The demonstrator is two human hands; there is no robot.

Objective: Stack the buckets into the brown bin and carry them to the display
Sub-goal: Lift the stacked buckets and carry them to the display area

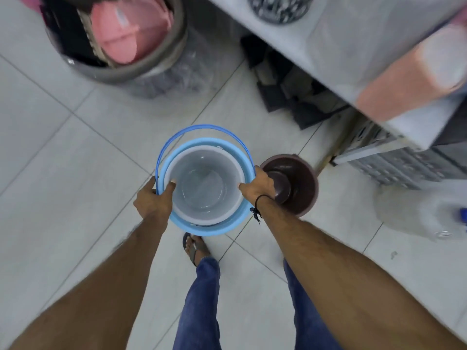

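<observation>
A light blue bucket (228,224) with a darker blue handle (202,128) is held up in front of me, over the tiled floor. A white bucket (204,183) is nested inside it. My left hand (154,198) grips the left rim, thumb inside. My right hand (257,185) grips the right rim. A brown bin (300,188) stands on the floor just right of the stack, partly hidden behind my right hand.
A grey tub (151,69) holding pink plastic items stands at the far left. A white shelf (341,59) with a pink item (404,79) and a dark patterned pot (280,8) runs along the right. My feet and legs are below the stack.
</observation>
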